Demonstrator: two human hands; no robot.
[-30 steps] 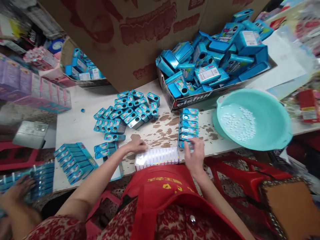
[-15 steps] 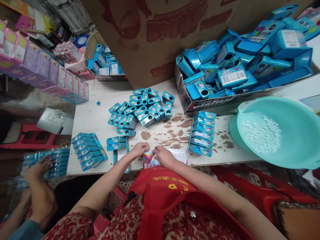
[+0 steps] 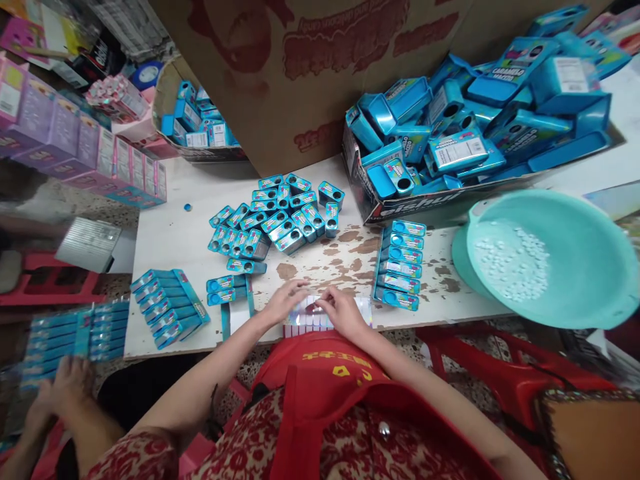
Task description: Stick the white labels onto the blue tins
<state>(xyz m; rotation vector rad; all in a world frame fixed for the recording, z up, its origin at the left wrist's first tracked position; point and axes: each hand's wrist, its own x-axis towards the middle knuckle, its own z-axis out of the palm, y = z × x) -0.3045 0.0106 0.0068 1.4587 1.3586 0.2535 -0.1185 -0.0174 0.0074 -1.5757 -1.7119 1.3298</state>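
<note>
My left hand (image 3: 284, 300) and my right hand (image 3: 340, 312) rest together on a shiny holographic sticker strip (image 3: 325, 317) at the near edge of the white table (image 3: 170, 233). The fingers of both hands are bent, and their tips press or pinch at the strip's top. Just right of my right hand lies a neat column of small blue tins (image 3: 399, 265). Beyond my hands sits a loose cluster of blue tins (image 3: 273, 217).
A teal basin (image 3: 555, 260) with small white candies overhangs the table at right. A cardboard box (image 3: 430, 200) heaped with blue tins stands behind it. Rows of blue packs (image 3: 170, 313) lie at left. Another person's hand (image 3: 67, 387) handles blue packs at far left. Red stools stand below.
My right hand left the column of tins and joined my left hand on the sticker strip. The other person's hand shifted lower at the left.
</note>
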